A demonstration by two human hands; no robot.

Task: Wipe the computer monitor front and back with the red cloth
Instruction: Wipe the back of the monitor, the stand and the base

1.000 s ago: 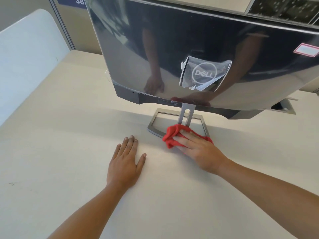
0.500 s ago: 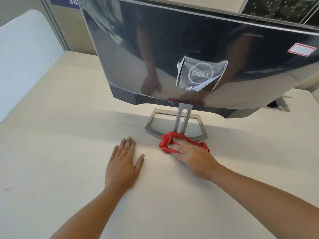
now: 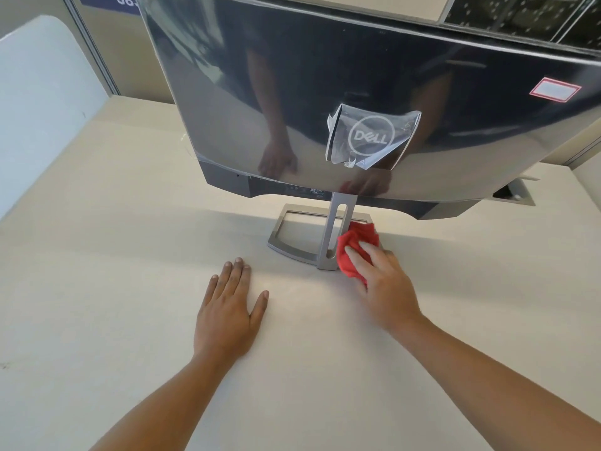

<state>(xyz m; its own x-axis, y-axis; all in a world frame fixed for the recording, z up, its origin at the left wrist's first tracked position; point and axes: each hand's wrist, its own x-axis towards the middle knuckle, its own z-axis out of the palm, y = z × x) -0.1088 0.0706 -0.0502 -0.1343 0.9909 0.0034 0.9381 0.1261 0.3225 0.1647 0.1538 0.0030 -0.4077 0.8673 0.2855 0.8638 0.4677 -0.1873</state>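
Observation:
The monitor (image 3: 260,102) faces away from me, showing its glossy black back with a logo under a peeling plastic film. It stands on a grey open-frame stand (image 3: 292,247) with a slotted neck. My right hand (image 3: 385,284) presses the crumpled red cloth (image 3: 356,240) against the right side of the stand's neck and base. My left hand (image 3: 229,309) lies flat on the desk, fingers spread, in front of the stand and holding nothing.
The cream desk (image 3: 113,288) extends all around. A white partition panel (image 3: 35,102) rises at the left. A cable opening (image 3: 514,192) sits in the desk behind the monitor at the right. A red-edged sticker (image 3: 554,89) is on the monitor's upper right.
My right hand has slid the red cloth from the front of the stand base to the right side of the neck. The left hand has stayed flat on the desk.

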